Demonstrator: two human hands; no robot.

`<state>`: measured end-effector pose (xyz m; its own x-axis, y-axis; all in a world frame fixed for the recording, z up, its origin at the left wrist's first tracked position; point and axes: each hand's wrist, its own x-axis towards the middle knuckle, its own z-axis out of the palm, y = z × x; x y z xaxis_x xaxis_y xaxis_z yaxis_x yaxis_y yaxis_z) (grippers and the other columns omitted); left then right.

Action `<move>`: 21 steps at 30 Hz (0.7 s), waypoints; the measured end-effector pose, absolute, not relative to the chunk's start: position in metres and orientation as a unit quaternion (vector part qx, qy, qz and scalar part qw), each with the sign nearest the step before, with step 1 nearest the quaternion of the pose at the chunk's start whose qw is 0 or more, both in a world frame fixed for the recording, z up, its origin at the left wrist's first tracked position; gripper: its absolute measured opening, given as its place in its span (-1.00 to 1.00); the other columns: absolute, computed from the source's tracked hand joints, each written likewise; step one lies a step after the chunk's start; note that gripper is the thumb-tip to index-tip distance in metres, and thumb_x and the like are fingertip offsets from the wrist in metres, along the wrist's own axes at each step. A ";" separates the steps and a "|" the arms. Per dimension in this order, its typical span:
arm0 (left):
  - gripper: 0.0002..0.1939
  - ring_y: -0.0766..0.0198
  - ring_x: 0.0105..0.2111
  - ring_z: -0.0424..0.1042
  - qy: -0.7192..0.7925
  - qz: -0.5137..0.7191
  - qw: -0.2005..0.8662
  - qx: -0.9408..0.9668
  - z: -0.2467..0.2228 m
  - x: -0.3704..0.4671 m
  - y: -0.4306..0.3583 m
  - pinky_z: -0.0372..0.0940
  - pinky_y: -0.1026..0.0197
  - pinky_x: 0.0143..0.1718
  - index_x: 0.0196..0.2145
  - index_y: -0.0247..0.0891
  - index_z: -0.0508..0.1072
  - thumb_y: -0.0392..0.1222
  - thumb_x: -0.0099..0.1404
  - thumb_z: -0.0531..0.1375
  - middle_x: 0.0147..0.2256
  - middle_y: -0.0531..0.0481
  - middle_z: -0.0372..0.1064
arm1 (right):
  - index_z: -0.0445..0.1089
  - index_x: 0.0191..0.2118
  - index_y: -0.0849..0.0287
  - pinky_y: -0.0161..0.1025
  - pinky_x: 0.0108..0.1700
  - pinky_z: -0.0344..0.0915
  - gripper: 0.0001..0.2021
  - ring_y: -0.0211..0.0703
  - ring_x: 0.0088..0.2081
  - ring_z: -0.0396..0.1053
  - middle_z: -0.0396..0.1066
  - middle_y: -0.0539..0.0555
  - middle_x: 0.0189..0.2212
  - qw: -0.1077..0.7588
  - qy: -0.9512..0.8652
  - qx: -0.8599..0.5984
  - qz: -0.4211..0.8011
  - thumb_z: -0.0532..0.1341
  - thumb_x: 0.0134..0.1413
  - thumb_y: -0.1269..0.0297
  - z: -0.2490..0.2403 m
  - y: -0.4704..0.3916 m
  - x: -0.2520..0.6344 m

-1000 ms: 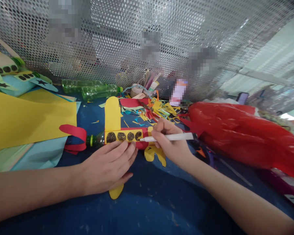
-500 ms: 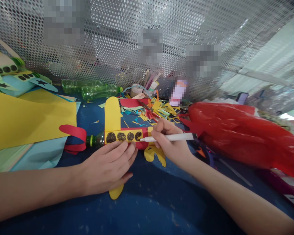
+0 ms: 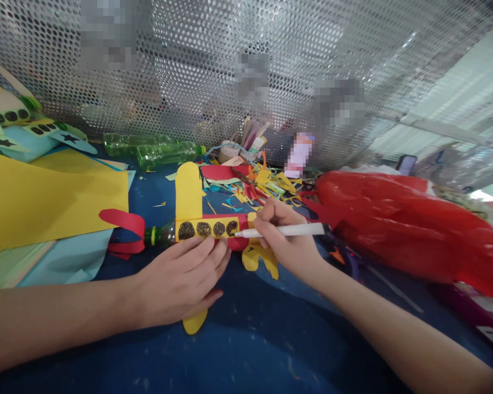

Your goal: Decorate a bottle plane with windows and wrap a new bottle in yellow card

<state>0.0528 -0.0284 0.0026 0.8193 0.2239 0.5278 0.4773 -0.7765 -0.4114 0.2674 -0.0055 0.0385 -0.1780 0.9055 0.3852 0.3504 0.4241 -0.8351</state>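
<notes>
1. At the far left, decorated bottle airplanes [image 3: 11, 105] sit beyond a yellow paper sheet [image 3: 61, 200], whose right edge stops short of the work; light blue paper [image 3: 74, 260] shows from under it.
2. A red paper strip [image 3: 129, 220] curls at the neck end of the bottle airplane [image 3: 211, 225], close to the sheets, so room on that side is tight.
3. The bottle airplane lies on its side on the blue tabletop [image 3: 246, 355], between the two hands, wrapped in red paper with a yellow band of four black dots.
4. The left hand [image 3: 184, 276] lies against its near side, fingers extended together, thumb apart; a rounded yellow paper tip [image 3: 195, 324] pokes out below.
5. One yellow wing [image 3: 189, 189] points away, toward two green plastic bottles [image 3: 170, 150] lying by the perforated metal panel [image 3: 189, 76].
6. The right hand [image 3: 290, 241] pinches a white marker [image 3: 299, 229], its tip at the edge of the fourth dot.
7. Paper scraps [image 3: 275, 189] crowd the far side; a red plastic bag [image 3: 402, 219] bounds the right.
8. Blue tabletop stretches nearest the wearer, between the forearms.
</notes>
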 end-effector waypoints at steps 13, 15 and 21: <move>-0.56 0.13 0.04 0.30 -0.192 -0.219 0.273 -0.917 0.002 0.052 -0.028 0.15 0.13 0.12 0.02 -0.40 0.41 -0.02 0.38 0.03 0.03 -0.12 0.39 | 0.07 -0.56 0.11 -0.33 -0.58 -0.02 -0.75 -0.38 -0.63 0.03 0.08 -0.15 -0.68 0.476 -0.696 -0.446 0.302 0.13 0.06 0.38 0.037 -0.005 0.268; -0.56 0.13 0.04 0.31 -0.193 -0.221 0.272 -0.916 0.002 0.052 -0.028 0.16 0.13 0.12 0.02 -0.40 0.42 -0.02 0.38 0.04 0.02 -0.11 0.39 | 0.07 -0.55 0.11 -0.34 -0.58 -0.03 -0.75 -0.38 -0.63 0.02 0.07 -0.15 -0.68 0.479 -0.690 -0.451 0.303 0.13 0.07 0.38 0.037 -0.005 0.268; -0.57 0.14 0.03 0.31 -0.196 -0.221 0.269 -0.917 0.003 0.052 -0.029 0.17 0.14 0.11 0.02 -0.40 0.42 -0.03 0.38 0.03 0.02 -0.11 0.40 | 0.06 -0.56 0.10 -0.33 -0.59 -0.04 -0.75 -0.37 -0.65 0.02 0.07 -0.15 -0.70 0.476 -0.688 -0.457 0.302 0.14 0.06 0.38 0.037 -0.005 0.267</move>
